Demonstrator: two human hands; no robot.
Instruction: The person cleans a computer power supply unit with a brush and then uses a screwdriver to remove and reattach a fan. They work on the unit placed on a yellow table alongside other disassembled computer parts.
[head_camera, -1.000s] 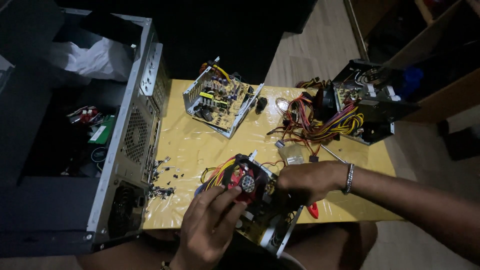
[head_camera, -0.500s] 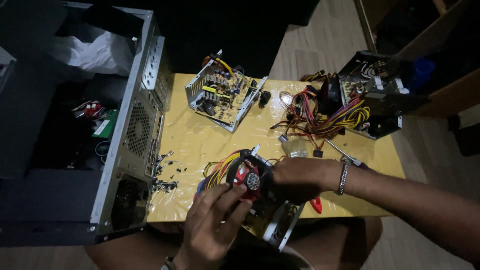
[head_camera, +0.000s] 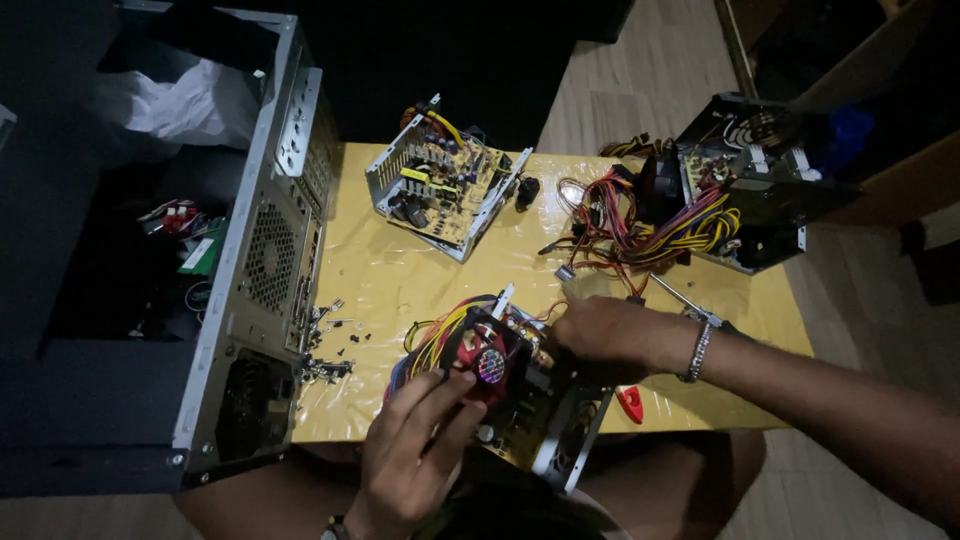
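A small table (head_camera: 400, 280) covered in a shiny yellow sheet is taking up the middle of the view, standing on a pale wood-plank floor (head_camera: 640, 80) that is fading into darkness at the far side.

At the near edge of the table, an opened power supply unit (head_camera: 540, 420) is lying with its circuit board exposed and a bundle of yellow, red and black wires spilling to its left. The left hand (head_camera: 415, 450) is reaching up from the near side, its fingertips touching a small black cooling fan (head_camera: 487, 358) with a round coloured sticker at its hub; the fingers are curling around the fan's near edge, though how firmly they are clamping it cannot be told. The right hand (head_camera: 605, 330), wearing a metal bracelet at the wrist, is lying palm-down just right of the fan, fingers bent over the unit's far edge; what they are pinching is hidden.

A red-handled tool (head_camera: 630, 403) is resting just beside the unit on the right. Loose screws (head_camera: 325, 345) are lying scattered near the table's left edge. Far centre, a second open power supply (head_camera: 445, 190) is sitting tilted; far right, a third one (head_camera: 750, 190) is trailing a tangle of coloured cables. A grey computer case (head_camera: 260, 270) is standing open at the left, touching the table's edge.
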